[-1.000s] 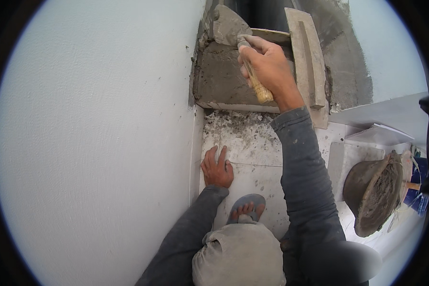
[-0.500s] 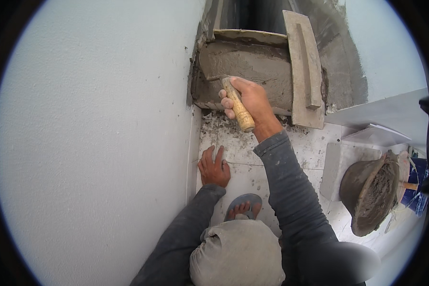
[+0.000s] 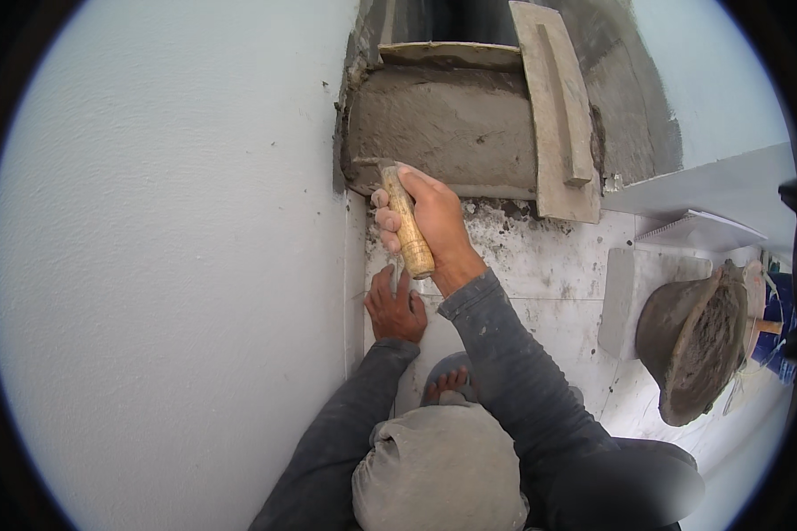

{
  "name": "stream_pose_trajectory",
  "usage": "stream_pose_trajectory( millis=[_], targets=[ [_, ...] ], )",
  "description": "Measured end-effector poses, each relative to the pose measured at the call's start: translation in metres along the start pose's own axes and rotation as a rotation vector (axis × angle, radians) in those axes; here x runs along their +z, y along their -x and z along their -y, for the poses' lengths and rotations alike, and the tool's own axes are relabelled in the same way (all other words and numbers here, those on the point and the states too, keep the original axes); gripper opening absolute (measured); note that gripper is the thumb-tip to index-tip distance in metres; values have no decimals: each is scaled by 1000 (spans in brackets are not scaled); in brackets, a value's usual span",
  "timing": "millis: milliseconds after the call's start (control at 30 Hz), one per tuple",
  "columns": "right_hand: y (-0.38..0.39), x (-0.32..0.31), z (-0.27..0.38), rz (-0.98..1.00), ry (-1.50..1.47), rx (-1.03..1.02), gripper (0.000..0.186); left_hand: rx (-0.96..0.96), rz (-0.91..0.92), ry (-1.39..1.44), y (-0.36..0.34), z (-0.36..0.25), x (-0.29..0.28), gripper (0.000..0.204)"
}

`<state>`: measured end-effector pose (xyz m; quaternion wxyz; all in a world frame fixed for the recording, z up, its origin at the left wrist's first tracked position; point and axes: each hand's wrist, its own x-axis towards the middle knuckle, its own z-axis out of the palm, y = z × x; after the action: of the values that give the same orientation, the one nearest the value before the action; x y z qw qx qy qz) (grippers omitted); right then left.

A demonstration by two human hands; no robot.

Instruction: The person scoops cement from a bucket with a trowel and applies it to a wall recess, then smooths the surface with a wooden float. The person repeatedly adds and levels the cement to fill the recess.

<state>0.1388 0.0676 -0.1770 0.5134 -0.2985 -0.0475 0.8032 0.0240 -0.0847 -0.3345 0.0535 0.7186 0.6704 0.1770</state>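
Observation:
My right hand (image 3: 436, 219) is closed round the wooden handle of a trowel (image 3: 407, 226). The trowel's metal shank reaches toward the near left corner of a bed of wet grey mortar (image 3: 452, 128); its blade is hard to make out against the mortar. My left hand (image 3: 396, 305) rests on the white tiled floor beside the wall, fingers spread, holding nothing. A wooden float (image 3: 553, 115), a flat board with a raised grip bar, lies across the right end of the mortar bed. A thin board (image 3: 452, 55) edges the bed's far side.
A white wall (image 3: 168, 265) runs along my left. To the right, a mortar-filled bucket (image 3: 695, 345) lies tilted against a pale block (image 3: 624, 301). Behind these are a spiral notebook (image 3: 704, 230) and a blue container (image 3: 779, 319). Mortar crumbs speckle the tiles (image 3: 540, 257).
My right hand has drawn the trowel left and nearer to me, toward the bed's left corner. The mortar's near edge looks smoother. My left hand stays on the floor.

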Motion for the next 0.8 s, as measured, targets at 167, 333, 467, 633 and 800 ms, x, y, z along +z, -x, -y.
stream_pose_trajectory(
  millis=[167,333,467,633,800],
  targets=[
    [-6,-1,-8,24,-45,52,31,6,13,-1,1,2,1,46],
    [2,-6,0,22,-4,48,30,7,8,-6,0,1,0,48],
    [-19,-9,11,18,-27,-26,32,12,8,45,-3,-2,-3,49],
    [-51,-5,11,43,-78,11,22,8,20,51,-5,-1,-4,50],
    [-28,-24,19,222,-173,12,23,2,26,49,-4,-3,-4,51]
  ],
)
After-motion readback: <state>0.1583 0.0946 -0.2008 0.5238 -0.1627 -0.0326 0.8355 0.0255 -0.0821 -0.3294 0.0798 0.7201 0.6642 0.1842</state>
